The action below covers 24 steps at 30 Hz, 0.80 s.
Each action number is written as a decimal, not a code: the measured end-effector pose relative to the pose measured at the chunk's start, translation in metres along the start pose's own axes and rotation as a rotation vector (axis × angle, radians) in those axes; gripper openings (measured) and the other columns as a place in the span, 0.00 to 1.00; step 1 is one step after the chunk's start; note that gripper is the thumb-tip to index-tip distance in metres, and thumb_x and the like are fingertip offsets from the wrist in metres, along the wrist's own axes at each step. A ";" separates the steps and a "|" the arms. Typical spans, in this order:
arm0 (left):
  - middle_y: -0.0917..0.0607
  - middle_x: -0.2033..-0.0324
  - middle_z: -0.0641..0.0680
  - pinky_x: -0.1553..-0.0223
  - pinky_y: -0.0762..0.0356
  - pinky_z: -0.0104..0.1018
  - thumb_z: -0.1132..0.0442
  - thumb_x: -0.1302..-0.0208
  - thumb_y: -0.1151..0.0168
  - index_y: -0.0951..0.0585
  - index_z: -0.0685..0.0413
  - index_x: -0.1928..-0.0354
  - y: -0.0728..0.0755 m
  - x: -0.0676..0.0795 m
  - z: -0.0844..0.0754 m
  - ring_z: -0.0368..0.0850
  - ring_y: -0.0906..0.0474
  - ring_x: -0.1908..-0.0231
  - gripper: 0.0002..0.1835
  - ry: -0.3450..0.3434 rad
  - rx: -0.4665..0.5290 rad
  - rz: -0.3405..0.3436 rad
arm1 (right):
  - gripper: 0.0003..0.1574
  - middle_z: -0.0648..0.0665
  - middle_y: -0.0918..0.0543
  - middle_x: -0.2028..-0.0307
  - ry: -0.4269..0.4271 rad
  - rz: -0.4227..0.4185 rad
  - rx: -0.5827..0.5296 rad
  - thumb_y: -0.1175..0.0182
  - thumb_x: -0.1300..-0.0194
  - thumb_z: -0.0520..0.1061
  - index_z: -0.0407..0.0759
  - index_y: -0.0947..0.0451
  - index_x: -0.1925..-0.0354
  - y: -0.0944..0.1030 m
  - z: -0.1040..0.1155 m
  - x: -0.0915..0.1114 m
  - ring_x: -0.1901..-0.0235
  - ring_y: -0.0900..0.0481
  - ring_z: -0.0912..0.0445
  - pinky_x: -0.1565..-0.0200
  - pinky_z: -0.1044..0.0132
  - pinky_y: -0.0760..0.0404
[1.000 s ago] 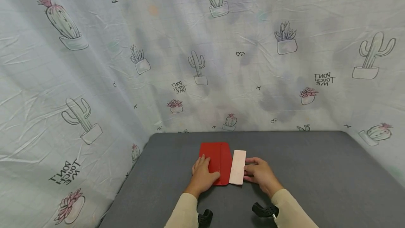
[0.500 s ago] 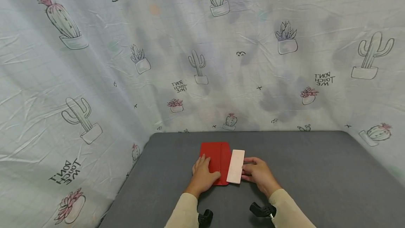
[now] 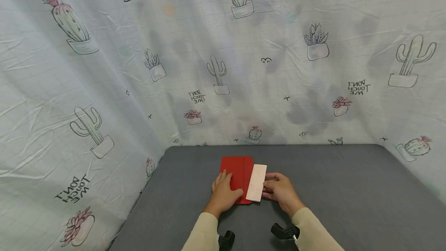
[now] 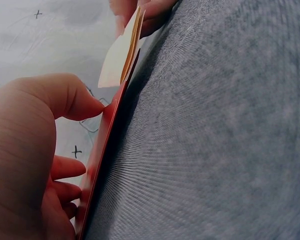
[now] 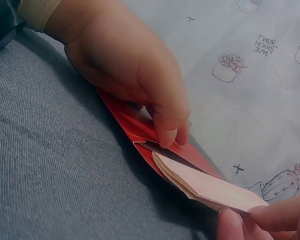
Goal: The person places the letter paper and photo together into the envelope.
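A red paper envelope (image 3: pixel 237 169) lies on the grey table, its flap side (image 3: pixel 248 171) to the right. My left hand (image 3: pixel 224 196) rests spread on it, thumb tip pressing near the mouth. In the right wrist view the mouth gapes a little, showing a dark slot beside the left fingertips. My right hand (image 3: pixel 283 192) pinches the far right edge of a folded pale pink paper (image 3: pixel 256 183) between thumb and fingers. Several layers show along the paper's edge in the left wrist view. Its left end overlaps the flap, right at the mouth.
The grey cloth-covered table (image 3: pixel 331 196) stretches out around the hands. A pale curtain (image 3: pixel 265 80) with cactus prints hangs behind and to the left. Black camera mounts (image 3: pixel 285 231) are worn at both wrists.
My right hand has slid left with the folded paper, from beside the envelope to over its flap. The left hand and envelope have stayed in place.
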State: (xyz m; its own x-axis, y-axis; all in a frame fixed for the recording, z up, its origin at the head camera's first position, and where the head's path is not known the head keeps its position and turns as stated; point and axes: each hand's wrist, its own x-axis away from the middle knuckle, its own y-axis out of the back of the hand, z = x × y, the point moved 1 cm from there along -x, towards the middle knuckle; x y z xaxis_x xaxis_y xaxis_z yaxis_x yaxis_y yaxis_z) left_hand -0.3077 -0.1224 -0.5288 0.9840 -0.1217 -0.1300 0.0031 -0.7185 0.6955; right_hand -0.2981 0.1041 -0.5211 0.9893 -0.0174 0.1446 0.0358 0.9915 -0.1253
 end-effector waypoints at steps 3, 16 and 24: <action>0.38 0.20 0.69 0.25 0.54 0.71 0.55 0.42 0.36 0.28 0.68 0.23 0.000 0.000 0.000 0.70 0.47 0.21 0.44 0.003 -0.007 0.001 | 0.22 0.34 0.15 0.59 -0.001 -0.009 -0.010 0.39 0.27 0.28 0.25 0.27 0.37 -0.003 -0.001 0.000 0.64 0.14 0.47 0.62 0.55 0.10; 0.38 0.20 0.70 0.24 0.55 0.71 0.54 0.40 0.35 0.28 0.68 0.24 -0.001 0.000 0.001 0.70 0.48 0.21 0.43 0.002 -0.015 0.008 | 0.21 0.34 0.15 0.59 0.004 -0.018 -0.014 0.40 0.27 0.28 0.25 0.27 0.38 -0.012 -0.002 0.000 0.64 0.14 0.48 0.62 0.55 0.10; 0.37 0.20 0.70 0.24 0.55 0.71 0.54 0.41 0.35 0.28 0.69 0.24 0.000 0.000 0.001 0.70 0.47 0.21 0.43 -0.002 -0.021 0.005 | 0.20 0.35 0.15 0.60 0.017 -0.006 0.021 0.40 0.28 0.27 0.24 0.27 0.39 -0.017 -0.006 0.000 0.64 0.14 0.48 0.63 0.56 0.10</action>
State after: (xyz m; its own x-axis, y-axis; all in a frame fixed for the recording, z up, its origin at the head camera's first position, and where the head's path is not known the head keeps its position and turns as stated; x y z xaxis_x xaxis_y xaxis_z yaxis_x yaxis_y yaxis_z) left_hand -0.3080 -0.1232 -0.5296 0.9837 -0.1263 -0.1280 0.0022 -0.7034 0.7108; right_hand -0.2982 0.0865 -0.5246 0.9914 -0.0252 0.1281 0.0387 0.9938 -0.1039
